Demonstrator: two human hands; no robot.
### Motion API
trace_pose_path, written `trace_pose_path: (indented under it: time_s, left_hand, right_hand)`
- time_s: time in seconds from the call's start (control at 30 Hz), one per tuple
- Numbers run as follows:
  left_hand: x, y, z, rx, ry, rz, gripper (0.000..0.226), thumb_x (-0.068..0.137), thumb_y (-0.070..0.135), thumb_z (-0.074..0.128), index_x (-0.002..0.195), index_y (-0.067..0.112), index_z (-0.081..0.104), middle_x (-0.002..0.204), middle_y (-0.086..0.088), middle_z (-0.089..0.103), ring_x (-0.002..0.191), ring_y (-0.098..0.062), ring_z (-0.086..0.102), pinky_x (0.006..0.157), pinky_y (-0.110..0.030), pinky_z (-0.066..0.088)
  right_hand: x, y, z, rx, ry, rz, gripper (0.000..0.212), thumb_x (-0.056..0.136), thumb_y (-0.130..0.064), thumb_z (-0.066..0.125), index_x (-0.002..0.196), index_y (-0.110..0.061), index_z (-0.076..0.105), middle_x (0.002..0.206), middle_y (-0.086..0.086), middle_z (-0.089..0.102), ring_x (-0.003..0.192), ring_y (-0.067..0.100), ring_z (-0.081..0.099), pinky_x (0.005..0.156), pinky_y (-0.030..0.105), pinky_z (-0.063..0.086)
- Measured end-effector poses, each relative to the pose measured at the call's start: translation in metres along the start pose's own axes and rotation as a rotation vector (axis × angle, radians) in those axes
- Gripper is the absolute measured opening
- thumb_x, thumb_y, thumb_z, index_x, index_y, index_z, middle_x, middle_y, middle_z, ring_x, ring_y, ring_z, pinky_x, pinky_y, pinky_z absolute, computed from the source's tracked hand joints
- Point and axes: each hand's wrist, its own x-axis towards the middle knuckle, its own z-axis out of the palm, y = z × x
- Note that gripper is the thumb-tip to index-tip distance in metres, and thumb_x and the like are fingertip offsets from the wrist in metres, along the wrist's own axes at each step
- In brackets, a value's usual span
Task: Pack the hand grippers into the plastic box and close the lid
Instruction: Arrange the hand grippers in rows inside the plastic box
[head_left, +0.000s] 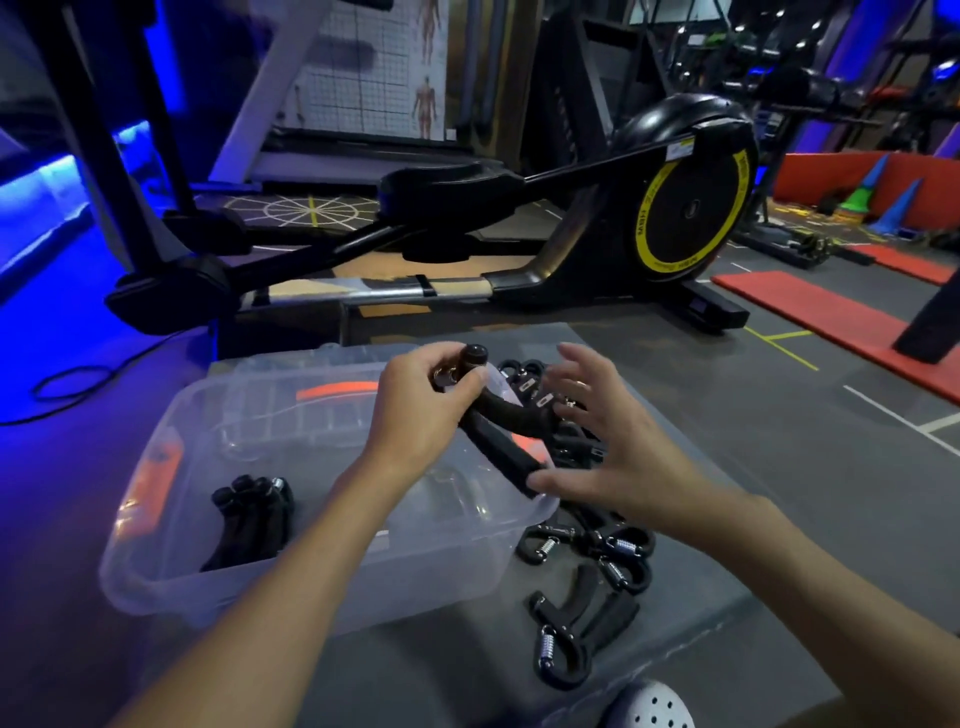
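Head view: the task is judged to be in its early-to-middle part. A grey surface (779, 441) is seen carrying everything. On its left side the clear plastic box (311, 587) is stood open, and what appears to be its lid (291, 364) is lying at the far edge, off the opening, so closing is not yet done. Just right of the box a loose pile (587, 545) of black hand grippers is spread on the surface, with more seen beyond the hands; no exact count can be made, but most are judged to be unpacked. Inside the box, near its front left corner, a packed bundle (249, 519) of grippers is already laid. One held gripper (498, 436) is carried across the right rim of the box, partly above the interior and not yet set down. Its spring end is clasped by the left grip (421, 410), with the fingers curled round it. The right grip (597, 441) is spread wide and nothing is held in it; its thumb is at the lower handle end, though contact cannot be confirmed. Left to be done: this gripper placed, the pile transferred, the lid fitted.
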Motion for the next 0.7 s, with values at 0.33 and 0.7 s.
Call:
trace_pose_path:
  time_s: [0.33, 0.7]
  left_hand:
    - [0.000, -0.025, -0.057, -0.100, -0.048, 0.004, 0.037, 0.092, 0.017, 0.065, 0.129, 0.017, 0.062, 0.123, 0.001, 0.061, 0.119, -0.008, 0.058, 0.105, -0.039, 0.049]
    - [-0.014, -0.053, -0.115, -0.196, 0.037, 0.011, 0.031, 0.088, 0.007, 0.069, 0.107, 0.032, 0.068, 0.122, -0.004, 0.061, 0.113, -0.014, 0.064, 0.101, -0.033, 0.051]
  right_hand:
    - [0.064, -0.018, 0.044, 0.271, -0.252, 0.151, 0.110, 0.066, -0.038, 0.086, 0.150, -0.043, 0.014, 0.150, -0.010, 0.036, 0.135, 0.007, 0.040, 0.107, 0.033, 0.043]
    - [0.109, -0.041, 0.109, 0.286, -0.521, 0.048, 0.101, 0.063, -0.041, 0.086, 0.145, -0.042, 0.026, 0.149, -0.015, 0.038, 0.138, 0.000, 0.034, 0.113, 0.043, 0.036]
